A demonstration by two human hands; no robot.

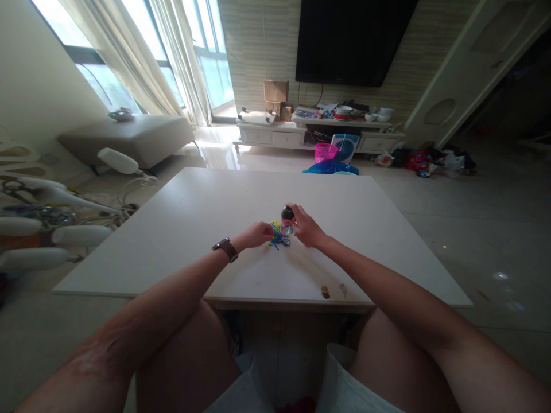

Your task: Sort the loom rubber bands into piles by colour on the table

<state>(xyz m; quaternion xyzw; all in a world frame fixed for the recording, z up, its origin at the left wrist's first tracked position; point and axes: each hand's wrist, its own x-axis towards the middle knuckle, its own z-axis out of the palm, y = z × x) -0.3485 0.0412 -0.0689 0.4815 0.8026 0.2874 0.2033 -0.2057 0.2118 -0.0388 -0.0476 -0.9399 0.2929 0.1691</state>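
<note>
My right hand [306,226] is closed around a small clear container [286,228] with a round black top, held over the middle of the white table [206,229]. Pinkish colour shows through its side. Below and beside it lies a loose pile of thin blue, yellow and green strips [278,242]. At the pile's left edge is my left hand [257,234], its fingers drawn together. Whatever they pinch, if anything, is too small to make out. Closer to me, a small yellow and dark figure [325,292] lies beside a small pale silvery piece [343,290] near the table's front edge.
Left of the table stand white lamp-like arms [81,235] with cables. Beyond its far edge are a blue bag [331,166] and a pink basket [325,152]. A low white cabinet [271,136] runs along the wall under a television [353,40].
</note>
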